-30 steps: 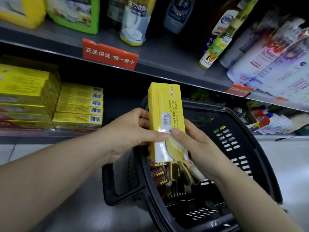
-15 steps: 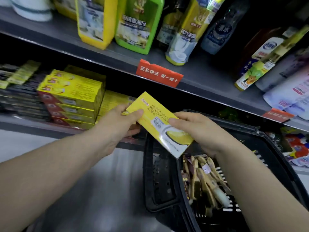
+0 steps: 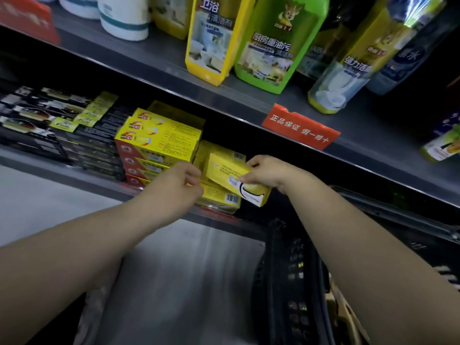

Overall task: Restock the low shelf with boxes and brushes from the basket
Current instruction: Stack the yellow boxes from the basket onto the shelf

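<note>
A long yellow box [image 3: 224, 170] lies tilted over the stack of matching yellow boxes [image 3: 220, 195] on the low shelf [image 3: 74, 178]. My right hand [image 3: 263, 171] grips its right part from above. My left hand [image 3: 184, 180] pinches its left end, with the fingers curled at the box's edge. The black basket [image 3: 286, 270] stands on the floor at the lower right, mostly hidden by my right forearm; a few brushes [image 3: 343, 307] show at its inner edge.
A taller stack of yellow and red boxes [image 3: 156, 143] stands left of the yellow stack, with dark flat packs [image 3: 62, 125] further left. Detergent bottles [image 3: 271, 41] fill the shelf above, whose edge carries a red label [image 3: 301, 127]. Grey floor lies below.
Both hands have carried the yellow box from above the basket up and left onto the low shelf's yellow stack, turning it from upright to nearly flat. The view has swung left.
</note>
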A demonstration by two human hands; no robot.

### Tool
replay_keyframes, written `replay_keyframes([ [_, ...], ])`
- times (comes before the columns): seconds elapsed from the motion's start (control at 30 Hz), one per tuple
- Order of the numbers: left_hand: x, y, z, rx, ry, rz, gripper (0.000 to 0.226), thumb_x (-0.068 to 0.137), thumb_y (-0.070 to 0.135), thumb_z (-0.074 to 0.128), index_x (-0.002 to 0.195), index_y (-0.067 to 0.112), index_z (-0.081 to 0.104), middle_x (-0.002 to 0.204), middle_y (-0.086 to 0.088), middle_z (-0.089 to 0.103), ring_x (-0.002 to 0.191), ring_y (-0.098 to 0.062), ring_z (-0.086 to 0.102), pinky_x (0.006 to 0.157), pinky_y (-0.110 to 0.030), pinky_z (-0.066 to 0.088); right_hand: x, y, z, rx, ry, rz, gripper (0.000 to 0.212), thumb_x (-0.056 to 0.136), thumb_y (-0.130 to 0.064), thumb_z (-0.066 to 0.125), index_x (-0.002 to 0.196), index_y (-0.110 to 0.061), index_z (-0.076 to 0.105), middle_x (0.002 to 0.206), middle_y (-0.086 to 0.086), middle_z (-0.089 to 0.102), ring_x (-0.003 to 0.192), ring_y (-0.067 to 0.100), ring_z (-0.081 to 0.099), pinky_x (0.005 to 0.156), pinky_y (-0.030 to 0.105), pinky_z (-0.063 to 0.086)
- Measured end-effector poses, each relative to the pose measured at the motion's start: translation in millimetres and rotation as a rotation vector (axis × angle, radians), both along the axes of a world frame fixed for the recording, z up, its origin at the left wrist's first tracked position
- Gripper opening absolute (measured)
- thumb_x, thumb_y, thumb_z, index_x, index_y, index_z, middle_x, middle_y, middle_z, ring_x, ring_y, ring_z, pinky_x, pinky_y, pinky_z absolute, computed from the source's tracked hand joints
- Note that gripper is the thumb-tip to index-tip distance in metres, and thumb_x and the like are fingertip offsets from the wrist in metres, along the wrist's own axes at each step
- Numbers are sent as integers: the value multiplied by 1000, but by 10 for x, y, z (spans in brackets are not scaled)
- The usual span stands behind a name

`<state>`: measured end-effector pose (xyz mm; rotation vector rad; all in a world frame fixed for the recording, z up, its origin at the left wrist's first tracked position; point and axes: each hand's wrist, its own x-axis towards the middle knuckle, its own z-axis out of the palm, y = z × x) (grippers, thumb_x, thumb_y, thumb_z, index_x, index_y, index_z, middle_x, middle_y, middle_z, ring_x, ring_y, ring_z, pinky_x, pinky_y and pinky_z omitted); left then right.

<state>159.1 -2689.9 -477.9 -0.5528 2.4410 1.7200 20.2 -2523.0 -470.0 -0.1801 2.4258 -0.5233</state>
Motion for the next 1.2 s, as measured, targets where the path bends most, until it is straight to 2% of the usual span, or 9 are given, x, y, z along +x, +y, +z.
replay_keyframes([
  [0.23,37,-328,-56,-67,44,2,21,87,0,50,102,15,53,91,4,54,77,-13,53,64,-20,40,-70,-104,-474,116,6,206,64,81,-19,73,135,-24,39,143,8,40,119,25,48,85,24,39],
  [0.37,42,-406,-70,-70,51,2,20,88,2,51,102,15,54,94,1,57,85,-18,57,69,-26,44,-81,-132,-605,182,-22,243,65,80,-21,74,132,-27,36,136,10,45,103,24,53,82,31,47],
  [0.53,60,-390,-85,-100,90,-34,17,87,1,52,95,14,56,86,0,60,75,-9,55,58,-4,39,-93,-136,-668,183,22,245,67,78,-18,76,132,-25,37,135,9,46,95,20,50,74,27,42],
  [0.6,64,-377,-82,-108,98,-44,16,87,0,52,94,14,56,84,0,60,73,-6,54,56,-1,37,-88,-137,-683,176,29,236,66,78,-18,76,131,-25,37,134,9,47,93,19,50,72,27,41],
  [0.7,71,-341,-77,-103,100,-54,17,87,-1,51,93,14,56,82,-1,60,72,-6,54,57,-2,38,-79,-130,-687,155,36,227,66,78,-16,76,132,-24,38,136,9,46,99,20,51,77,28,45],
  [0.8,78,-306,-82,-115,91,-83,18,88,1,51,93,17,56,84,0,61,74,-10,55,58,-8,40,-78,-117,-670,129,33,213,67,77,-10,75,133,-22,39,142,9,42,115,25,51,88,31,47],
  [0.87,73,-299,-83,-114,89,-84,18,88,1,51,94,17,56,84,0,61,72,-7,55,55,-4,39,-78,-101,-657,115,22,196,67,76,-7,75,132,-21,41,142,9,42,120,27,49,93,34,47],
  [1.03,52,-291,-95,-134,89,-72,16,88,2,52,93,17,56,81,3,60,70,-4,54,51,0,36,-94,-74,-638,96,26,154,64,73,-4,76,128,-19,46,140,9,43,122,26,49,93,37,50],
  [1.2,50,-275,-91,-144,73,-91,17,88,4,52,94,19,56,87,0,62,73,-6,55,59,-10,39,-91,-89,-668,94,24,170,64,74,-5,76,128,-20,45,135,12,47,117,29,53,93,42,51],
])
